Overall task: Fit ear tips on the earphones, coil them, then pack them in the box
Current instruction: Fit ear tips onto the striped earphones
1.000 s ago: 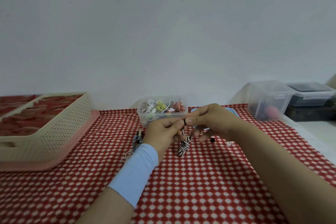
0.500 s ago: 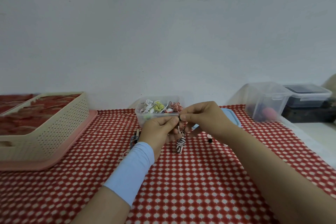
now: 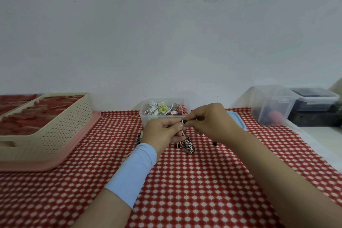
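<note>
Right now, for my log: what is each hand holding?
Left hand: pinches the earphones.
Right hand: pinches a black ear tip, it seems.

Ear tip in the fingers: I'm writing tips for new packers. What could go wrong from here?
The black ear tip pinched by the right hand could slip and get lost on the busy checked cloth. The striped cable hanging from the left hand might snag. The loose tip by the right forearm could be swept away.
</note>
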{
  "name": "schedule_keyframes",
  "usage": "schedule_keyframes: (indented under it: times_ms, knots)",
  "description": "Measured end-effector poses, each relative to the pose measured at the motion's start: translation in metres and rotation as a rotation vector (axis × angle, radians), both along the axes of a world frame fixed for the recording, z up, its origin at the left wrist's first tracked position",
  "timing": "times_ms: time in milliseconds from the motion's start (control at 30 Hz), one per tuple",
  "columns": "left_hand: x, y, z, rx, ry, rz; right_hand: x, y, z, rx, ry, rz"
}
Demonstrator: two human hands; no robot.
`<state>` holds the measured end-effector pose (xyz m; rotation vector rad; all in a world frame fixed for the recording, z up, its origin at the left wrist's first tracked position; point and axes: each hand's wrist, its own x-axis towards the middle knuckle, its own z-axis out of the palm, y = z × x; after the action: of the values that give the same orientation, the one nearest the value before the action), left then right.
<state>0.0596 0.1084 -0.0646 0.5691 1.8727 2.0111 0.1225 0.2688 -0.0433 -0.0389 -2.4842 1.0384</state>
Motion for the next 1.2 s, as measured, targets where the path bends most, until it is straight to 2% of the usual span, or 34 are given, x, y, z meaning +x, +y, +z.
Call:
schedule_keyframes:
  times_ms: [67,133,267,400,533,600,767,900,967,1100,1200]
  knots:
    - [0.001,0.0,0.002,-0.015,0.079,0.042,-0.001,-0.002,-0.004,0.065,0.055,-0.013]
    - [0.003,0.0,0.004,-0.003,0.125,0.066,0.0,-0.004,-0.007,0.043,0.093,-0.022]
    - [0.002,-0.001,0.007,0.062,0.075,0.068,0.002,-0.009,-0.007,-0.219,0.09,-0.009]
    - [0.003,-0.003,0.009,0.001,0.077,0.029,0.003,-0.014,-0.007,-0.282,0.107,0.023]
    - [0.001,-0.004,0.01,-0.03,0.101,0.029,0.002,-0.014,-0.007,-0.178,0.138,-0.002]
    - [0.001,-0.003,0.009,-0.042,0.155,0.068,0.001,-0.014,-0.008,-0.139,0.147,-0.018]
    - [-0.002,0.001,0.0,-0.1,0.372,0.176,-0.001,-0.02,-0.01,-0.398,0.067,0.001]
    - [-0.003,0.002,-0.005,-0.189,0.493,0.226,-0.002,-0.02,-0.01,-0.478,-0.032,-0.013]
    - [-0.002,0.002,-0.004,-0.187,0.458,0.21,-0.003,-0.018,-0.008,-0.421,-0.018,-0.034]
    - [-0.001,0.001,-0.001,-0.097,0.248,0.158,-0.004,-0.017,-0.008,-0.297,0.076,-0.064]
    - [-0.002,0.0,-0.001,-0.136,0.245,0.151,-0.002,-0.015,-0.005,-0.209,0.061,-0.027]
